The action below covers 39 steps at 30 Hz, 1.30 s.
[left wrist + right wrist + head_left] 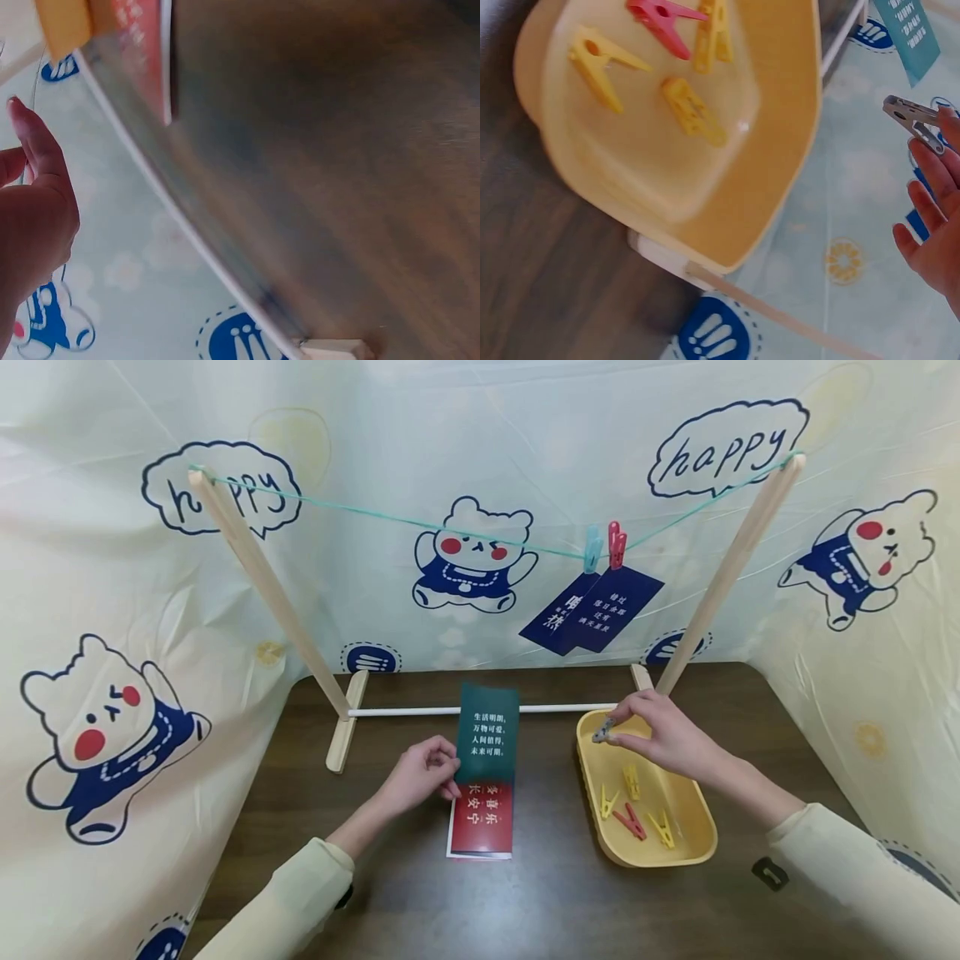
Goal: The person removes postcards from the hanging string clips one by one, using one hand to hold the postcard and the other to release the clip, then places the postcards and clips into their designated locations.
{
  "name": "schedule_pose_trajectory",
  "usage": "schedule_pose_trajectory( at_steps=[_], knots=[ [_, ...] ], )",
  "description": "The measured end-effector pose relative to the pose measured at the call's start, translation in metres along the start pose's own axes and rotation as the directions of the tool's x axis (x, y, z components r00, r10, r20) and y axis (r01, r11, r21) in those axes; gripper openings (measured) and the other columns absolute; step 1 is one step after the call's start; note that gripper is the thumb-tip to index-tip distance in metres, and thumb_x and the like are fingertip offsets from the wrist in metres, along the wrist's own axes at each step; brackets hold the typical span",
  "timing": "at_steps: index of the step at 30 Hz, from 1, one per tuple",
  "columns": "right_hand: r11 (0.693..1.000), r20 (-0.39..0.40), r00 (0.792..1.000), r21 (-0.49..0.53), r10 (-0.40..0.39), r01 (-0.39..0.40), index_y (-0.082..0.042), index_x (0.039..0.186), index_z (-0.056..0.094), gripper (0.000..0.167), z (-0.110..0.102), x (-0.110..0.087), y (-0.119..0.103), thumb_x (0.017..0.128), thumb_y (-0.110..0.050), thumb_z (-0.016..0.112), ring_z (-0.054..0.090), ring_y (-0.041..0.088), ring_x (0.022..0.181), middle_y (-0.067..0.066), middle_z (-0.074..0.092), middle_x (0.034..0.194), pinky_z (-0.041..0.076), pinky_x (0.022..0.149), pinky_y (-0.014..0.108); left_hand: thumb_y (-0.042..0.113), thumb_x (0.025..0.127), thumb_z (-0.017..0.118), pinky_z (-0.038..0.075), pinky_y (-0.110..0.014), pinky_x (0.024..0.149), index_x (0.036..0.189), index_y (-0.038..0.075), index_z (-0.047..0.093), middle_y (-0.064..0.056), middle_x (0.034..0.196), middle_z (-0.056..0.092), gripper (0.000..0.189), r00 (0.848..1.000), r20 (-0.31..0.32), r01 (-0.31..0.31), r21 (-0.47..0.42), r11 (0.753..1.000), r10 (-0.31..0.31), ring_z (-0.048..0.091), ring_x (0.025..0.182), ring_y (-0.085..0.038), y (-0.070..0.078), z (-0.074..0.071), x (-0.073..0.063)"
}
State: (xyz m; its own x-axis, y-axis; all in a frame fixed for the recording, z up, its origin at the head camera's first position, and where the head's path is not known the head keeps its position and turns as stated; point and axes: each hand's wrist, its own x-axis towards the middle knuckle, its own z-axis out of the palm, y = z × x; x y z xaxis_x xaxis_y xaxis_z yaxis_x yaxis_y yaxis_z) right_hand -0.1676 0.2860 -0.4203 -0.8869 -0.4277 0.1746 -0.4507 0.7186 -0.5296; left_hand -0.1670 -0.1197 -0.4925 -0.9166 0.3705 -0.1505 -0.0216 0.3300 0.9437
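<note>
My left hand (pixel 422 770) pinches the left edge of a dark green card (pixel 487 727) with white writing, held up over a small stack of red cards (pixel 483 828) on the table. In the left wrist view the hand (pixel 41 202) shows at the left edge. Above the rim of a yellow basin (pixel 705 852), my right hand (pixel 671 735) pinches a grey clothespin (pixel 602 731) between thumb and fingers. The right wrist view shows this clothespin (pixel 911 118) near the fingertips, with the green card (pixel 909 37) beyond.
Several yellow and red clothespins (pixel 630 821) lie in the basin. Behind it stands a wooden frame (pixel 262 585) with a sagging green string (pixel 397 518). Two dark blue cards (pixel 615 610) hang there from a light blue clothespin (pixel 592 550) and a red one (pixel 617 545).
</note>
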Motion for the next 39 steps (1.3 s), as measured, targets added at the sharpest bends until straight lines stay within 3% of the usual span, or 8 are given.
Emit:
schedule_pose_trajectory(
  at_steps=[5, 9, 13, 20, 25, 29, 34, 39],
  knots=[
    [0.999, 0.05, 0.998, -0.022, 0.035, -0.033, -0.014, 0.11, 0.072, 0.023, 0.009, -0.006, 0.012, 0.091, -0.022, 0.083, 0.058, 0.027, 0.11, -0.001, 0.073, 0.107, 0.051, 0.097, 0.055, 0.01, 0.105, 0.063, 0.063, -0.036, 0.069, 0.115, -0.002, 0.058, -0.023, 0.095, 0.07, 0.017, 0.987, 0.139, 0.081, -0.002, 0.997, -0.08, 0.076, 0.072, -0.027, -0.011, 0.002, -0.003],
    [0.999, 0.107, 0.994, -0.042, 0.025, -0.02, -0.012, 0.111, 0.073, 0.022, 0.015, -0.009, 0.02, 0.093, -0.022, 0.08, 0.061, 0.028, 0.108, -0.004, 0.074, 0.103, 0.051, 0.095, 0.055, 0.009, 0.105, 0.062, 0.063, -0.035, 0.069, 0.112, -0.002, 0.057, -0.017, 0.09, 0.073, 0.014, 0.96, 0.244, 0.143, 0.0, 0.99, -0.139, 0.077, 0.074, -0.027, -0.019, 0.002, -0.005],
    [0.998, 0.184, 0.982, -0.053, 0.041, -0.031, -0.009, 0.111, 0.074, 0.021, 0.018, -0.012, 0.027, 0.095, -0.024, 0.077, 0.063, 0.026, 0.103, -0.002, 0.072, 0.102, 0.056, 0.092, 0.051, 0.007, 0.104, 0.062, 0.063, -0.033, 0.066, 0.107, -0.002, 0.058, -0.015, 0.083, 0.072, 0.011, 0.933, 0.293, 0.212, 0.024, 0.977, -0.21, 0.078, 0.072, -0.027, -0.024, 0.004, -0.008],
    [0.997, 0.347, 0.937, -0.081, 0.031, -0.003, -0.011, 0.1, 0.076, 0.01, 0.023, -0.017, 0.037, 0.096, -0.02, 0.075, 0.059, 0.019, 0.084, -0.008, 0.067, 0.088, 0.052, 0.075, 0.031, 0.009, 0.102, 0.066, 0.06, -0.028, 0.055, 0.096, 0.001, 0.061, -0.011, 0.073, 0.067, 0.011, 0.931, 0.257, 0.219, 0.171, 0.961, -0.258, 0.072, 0.058, -0.018, -0.032, 0.01, -0.015],
    [0.993, 0.414, 0.91, -0.116, 0.016, 0.035, -0.014, 0.09, 0.073, 0.008, 0.026, -0.021, 0.042, 0.095, -0.02, 0.077, 0.055, 0.012, 0.075, -0.011, 0.061, 0.08, 0.048, 0.069, 0.027, 0.008, 0.103, 0.064, 0.061, -0.03, 0.056, 0.094, -0.001, 0.061, -0.012, 0.07, 0.067, 0.013, 0.932, 0.238, 0.246, 0.141, 0.959, -0.274, 0.074, 0.059, -0.02, -0.034, 0.012, -0.017],
    [0.99, 0.469, 0.881, -0.141, 0.068, -0.001, -0.016, 0.089, 0.073, 0.012, 0.028, -0.024, 0.042, 0.095, -0.025, 0.077, 0.053, 0.008, 0.075, -0.011, 0.062, 0.08, 0.05, 0.07, 0.027, 0.006, 0.104, 0.06, 0.061, -0.03, 0.056, 0.096, -0.003, 0.06, -0.014, 0.072, 0.068, 0.012, 0.928, 0.217, 0.288, 0.098, 0.953, -0.303, 0.075, 0.061, -0.023, -0.035, 0.013, -0.019],
    [0.987, 0.51, 0.85, -0.15, 0.128, -0.059, -0.016, 0.091, 0.073, 0.015, 0.029, -0.025, 0.041, 0.096, -0.03, 0.076, 0.055, 0.007, 0.074, -0.01, 0.062, 0.081, 0.05, 0.07, 0.027, 0.009, 0.104, 0.06, 0.056, -0.024, 0.05, 0.095, -0.001, 0.061, -0.014, 0.074, 0.066, 0.014, 0.929, 0.184, 0.294, 0.16, 0.942, -0.321, 0.071, 0.055, -0.016, -0.034, 0.012, -0.019],
    [0.982, 0.521, 0.834, -0.147, 0.18, -0.12, -0.016, 0.093, 0.074, 0.016, 0.03, -0.024, 0.039, 0.098, -0.031, 0.074, 0.055, 0.008, 0.07, -0.008, 0.06, 0.077, 0.047, 0.065, 0.024, 0.009, 0.105, 0.06, 0.058, -0.027, 0.053, 0.095, 0.0, 0.061, -0.014, 0.072, 0.065, 0.014, 0.933, 0.163, 0.294, 0.168, 0.941, -0.321, 0.07, 0.053, -0.015, -0.033, 0.011, -0.018]
  ],
)
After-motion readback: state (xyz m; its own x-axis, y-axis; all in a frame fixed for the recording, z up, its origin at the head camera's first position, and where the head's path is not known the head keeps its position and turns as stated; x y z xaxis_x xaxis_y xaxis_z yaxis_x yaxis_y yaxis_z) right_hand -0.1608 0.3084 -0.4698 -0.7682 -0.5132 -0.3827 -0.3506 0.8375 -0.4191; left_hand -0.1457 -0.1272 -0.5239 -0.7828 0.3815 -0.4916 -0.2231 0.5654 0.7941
